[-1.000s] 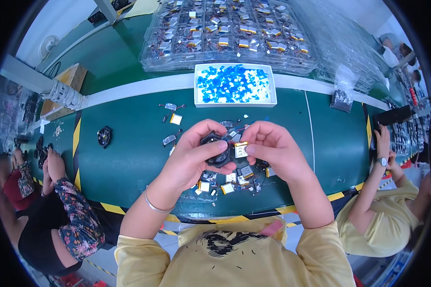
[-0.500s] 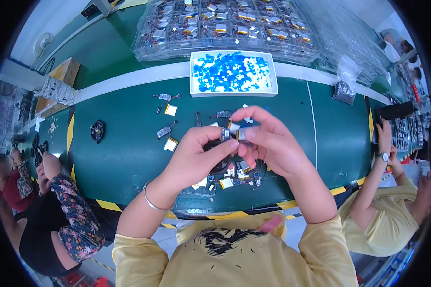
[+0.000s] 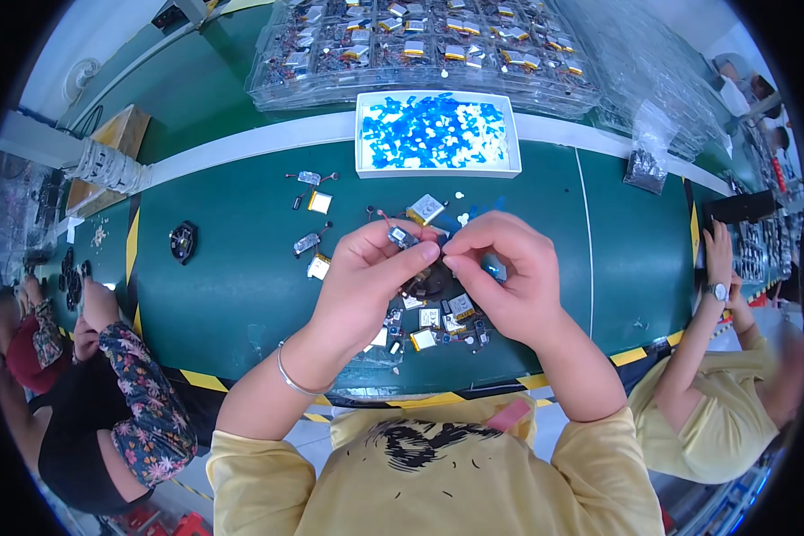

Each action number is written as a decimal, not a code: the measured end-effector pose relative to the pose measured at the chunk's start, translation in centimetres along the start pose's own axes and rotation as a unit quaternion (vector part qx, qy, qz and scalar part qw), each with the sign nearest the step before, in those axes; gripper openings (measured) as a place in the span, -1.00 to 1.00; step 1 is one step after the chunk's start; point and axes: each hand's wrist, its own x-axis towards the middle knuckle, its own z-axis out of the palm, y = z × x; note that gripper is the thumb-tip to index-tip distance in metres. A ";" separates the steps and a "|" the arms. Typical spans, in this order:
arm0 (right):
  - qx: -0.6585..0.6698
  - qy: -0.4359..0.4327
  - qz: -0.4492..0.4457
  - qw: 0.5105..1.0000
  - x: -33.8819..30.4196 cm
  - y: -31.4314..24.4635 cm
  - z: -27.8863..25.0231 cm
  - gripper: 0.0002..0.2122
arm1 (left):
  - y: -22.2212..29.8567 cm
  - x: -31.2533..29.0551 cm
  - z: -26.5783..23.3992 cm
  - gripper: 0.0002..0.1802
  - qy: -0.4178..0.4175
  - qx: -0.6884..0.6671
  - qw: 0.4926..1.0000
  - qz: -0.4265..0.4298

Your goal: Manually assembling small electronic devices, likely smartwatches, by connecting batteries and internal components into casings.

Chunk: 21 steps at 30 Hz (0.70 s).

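My left hand point(image 3: 366, 277) pinches a small silver pouch cell point(image 3: 400, 236) with thin red and black wires, held above the green table point(image 3: 232, 286). My right hand point(image 3: 500, 272) meets it fingertip to fingertip, its fingers closed on something too small to make out. Below my hands lie several small cells and boards point(image 3: 433, 317) around a dark round part point(image 3: 429, 284). Another silver cell point(image 3: 425, 210) lies just beyond my fingers.
A white tray of blue bits point(image 3: 438, 134) stands behind my hands. Clear trays of cells point(image 3: 420, 45) fill the back. Loose cells point(image 3: 313, 243) and a black round part point(image 3: 182, 241) lie to the left. People sit on both sides: one's arm point(image 3: 107, 330), another's arm point(image 3: 710, 304).
My hands have stayed together over the pile while turning the small cell; the view has shifted a little, and the left fingers now hold the cell higher.
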 end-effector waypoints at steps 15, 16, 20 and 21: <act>-0.048 -0.017 0.020 0.998 0.1 -0.7 0.3 -0.92 | -0.1 0.1 -0.1 -0.84 -0.012 -0.114 0.992 -0.050; -0.048 -0.019 0.022 0.998 0.0 -0.6 0.2 -0.92 | 0.1 0.0 -0.2 -0.85 -0.032 -0.102 0.992 -0.064; 0.056 0.042 0.083 0.994 0.2 0.4 -0.6 -0.93 | 0.4 -0.3 -0.5 -0.86 -0.030 -0.098 0.990 -0.096; -0.006 0.035 0.031 0.999 0.3 0.8 -1.0 -0.92 | 0.5 -0.2 -0.5 -0.86 -0.029 -0.099 0.990 -0.095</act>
